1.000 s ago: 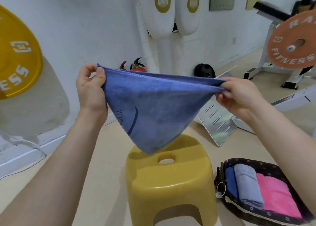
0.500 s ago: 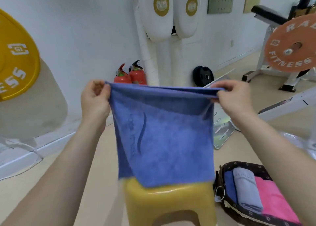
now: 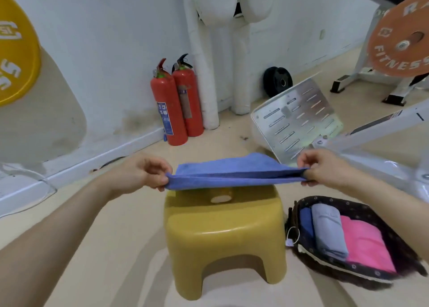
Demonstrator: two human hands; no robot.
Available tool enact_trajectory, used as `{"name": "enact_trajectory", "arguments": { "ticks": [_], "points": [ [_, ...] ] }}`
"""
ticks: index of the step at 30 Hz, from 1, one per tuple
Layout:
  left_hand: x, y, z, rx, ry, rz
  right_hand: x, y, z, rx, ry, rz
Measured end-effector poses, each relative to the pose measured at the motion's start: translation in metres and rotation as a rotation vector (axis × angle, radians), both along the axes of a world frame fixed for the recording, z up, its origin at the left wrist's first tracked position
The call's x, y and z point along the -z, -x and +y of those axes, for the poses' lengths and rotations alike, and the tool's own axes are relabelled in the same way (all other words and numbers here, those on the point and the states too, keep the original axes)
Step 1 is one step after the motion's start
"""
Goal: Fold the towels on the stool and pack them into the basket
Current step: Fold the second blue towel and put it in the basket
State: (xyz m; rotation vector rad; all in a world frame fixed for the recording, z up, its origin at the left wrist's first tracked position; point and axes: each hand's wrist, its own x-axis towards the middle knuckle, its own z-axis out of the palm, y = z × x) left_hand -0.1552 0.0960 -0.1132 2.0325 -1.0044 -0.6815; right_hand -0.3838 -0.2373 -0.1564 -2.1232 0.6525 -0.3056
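The near corners of a folded blue towel are pinched, one by the left hand and one by the right hand, fingers curled on the doubled edge. The towel is stretched flat between them, just above the far part of the yellow stool. Beside the stool, to its right, a dark basket is packed with blue, grey and pink folded towels.

Left forearm, right forearm bare; left hand, right hand bare.
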Motion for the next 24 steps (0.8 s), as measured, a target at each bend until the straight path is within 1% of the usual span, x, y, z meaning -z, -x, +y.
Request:
{"name": "enact_trajectory", "arguments": {
  "ticks": [2,4,6,9,11,16,20,22,24],
  "points": [
    [0.023,0.0,0.006,0.111,-0.243,0.008,0.028,0.011,0.005,-0.144,-0.018,0.193],
    [0.039,0.004,0.005,0.172,-0.364,0.039,0.047,0.015,0.007,-0.2,-0.061,0.285],
    [0.045,0.006,0.002,0.198,-0.402,0.06,0.054,0.013,0.006,-0.204,-0.127,0.304],
    [0.042,0.004,0.0,0.244,-0.429,0.095,0.056,0.01,0.004,-0.222,-0.207,0.314],
    [0.038,0.005,-0.001,0.276,-0.48,0.133,0.056,0.011,0.003,-0.25,-0.281,0.329],
    [0.046,0.022,-0.014,0.471,-0.743,0.181,0.063,0.017,-0.006,-0.27,-0.513,0.388],
    [0.059,0.034,-0.022,0.552,-0.9,0.151,0.064,0.023,-0.009,-0.311,-0.592,0.517],
    [0.059,0.034,-0.022,0.567,-0.933,0.148,0.064,0.02,-0.006,-0.254,-0.658,0.47],
    [0.052,0.032,-0.019,0.616,-0.939,0.183,0.066,0.013,-0.001,-0.143,-0.736,0.374]
  ]
}}
